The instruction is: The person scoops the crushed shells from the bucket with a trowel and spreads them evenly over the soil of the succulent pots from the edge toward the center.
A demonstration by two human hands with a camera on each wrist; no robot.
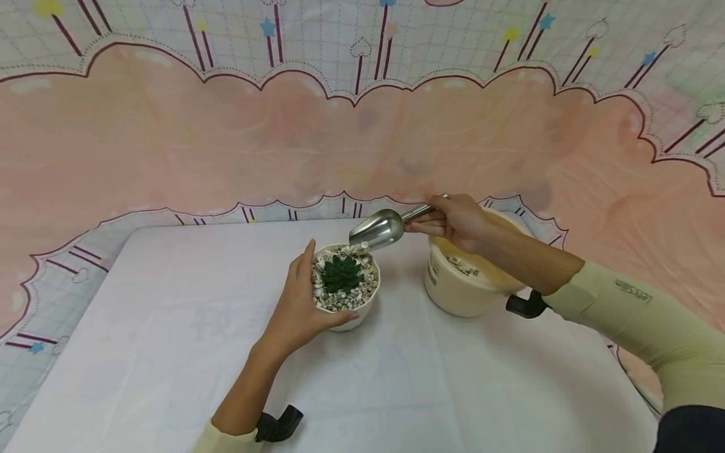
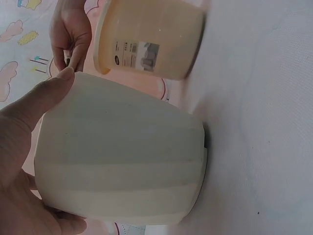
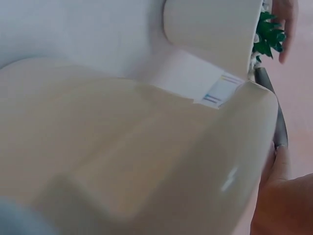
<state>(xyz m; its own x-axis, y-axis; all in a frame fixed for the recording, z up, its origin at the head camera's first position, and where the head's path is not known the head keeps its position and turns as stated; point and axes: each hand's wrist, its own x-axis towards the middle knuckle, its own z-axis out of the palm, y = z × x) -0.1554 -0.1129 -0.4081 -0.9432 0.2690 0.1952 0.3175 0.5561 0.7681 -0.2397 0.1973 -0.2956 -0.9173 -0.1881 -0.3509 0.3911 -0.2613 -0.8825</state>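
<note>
A white faceted flower pot stands on the white-covered table, holding a dark green succulent ringed by small pale pebbles. My left hand grips the pot from the left, thumb at the near side and fingers round the far side. In the left wrist view the thumb lies along the pot's rim. With my right hand I hold a shiny metal scoop by its handle. The scoop's mouth tilts down over the pot's far right rim, with a few pebbles at its lip.
Right of the pot, under my right forearm, stands a cream plastic bucket with some pebbles inside and a label on its wall. A white cloth covers the table. Behind hangs a peach patterned cloth.
</note>
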